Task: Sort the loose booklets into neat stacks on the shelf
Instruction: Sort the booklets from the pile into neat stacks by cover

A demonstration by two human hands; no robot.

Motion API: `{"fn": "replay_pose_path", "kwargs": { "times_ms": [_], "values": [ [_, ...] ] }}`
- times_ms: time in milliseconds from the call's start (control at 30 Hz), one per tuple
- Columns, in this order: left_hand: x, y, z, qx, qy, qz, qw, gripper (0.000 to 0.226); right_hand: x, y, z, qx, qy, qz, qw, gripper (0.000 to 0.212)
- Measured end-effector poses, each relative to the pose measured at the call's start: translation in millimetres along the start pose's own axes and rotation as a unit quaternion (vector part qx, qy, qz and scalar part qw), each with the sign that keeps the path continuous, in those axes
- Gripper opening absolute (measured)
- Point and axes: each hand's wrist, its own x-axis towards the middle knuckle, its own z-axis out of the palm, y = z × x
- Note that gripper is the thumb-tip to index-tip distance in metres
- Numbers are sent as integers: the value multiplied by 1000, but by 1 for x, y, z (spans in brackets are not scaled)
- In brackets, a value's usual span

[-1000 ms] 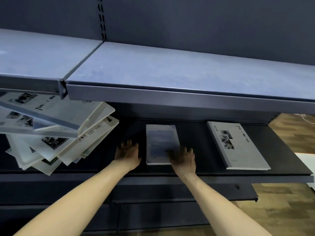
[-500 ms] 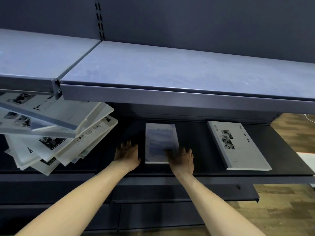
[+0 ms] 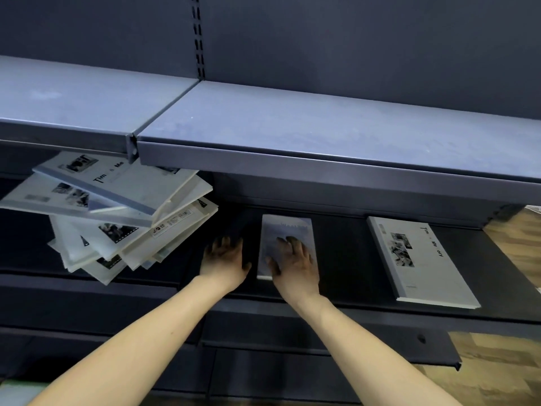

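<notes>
A small pale-blue booklet lies flat on the dark shelf, under the upper shelf. My right hand rests flat on its near half, fingers spread. My left hand lies flat on the bare shelf just left of that booklet, apart from it. A messy pile of white booklets fans out at the left, several tilted and overlapping. One larger white booklet with photos on its cover lies alone at the right.
A grey upper shelf juts out above the working shelf and hides its back part. Lower dark shelves sit below my forearms. Wooden floor shows at the right.
My right hand has slid further onto the small booklet. My left hand stayed beside it. The view shifted slightly; the booklets have not visibly moved.
</notes>
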Motion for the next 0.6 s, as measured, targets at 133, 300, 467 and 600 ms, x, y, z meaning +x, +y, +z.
{"fn": "replay_pose_path", "kwargs": {
  "times_ms": [133, 300, 467, 600],
  "values": [
    [-11, -3, -10, 2, 46, -25, 999, 72, 6, -20, -8, 51, -21, -12, 998, 59],
    [-33, -11, -25, 22, 101, -51, 993, 72, 14, -49, -21, 93, -39, -60, 993, 59],
    [-59, -29, -40, 15, 135, -105, 985, 66, 17, -84, -25, 94, -66, -113, 987, 61],
    [-75, -48, -50, 6, 154, -129, 980, 65, 19, -112, -23, 89, -68, -150, 982, 58]
  ]
}}
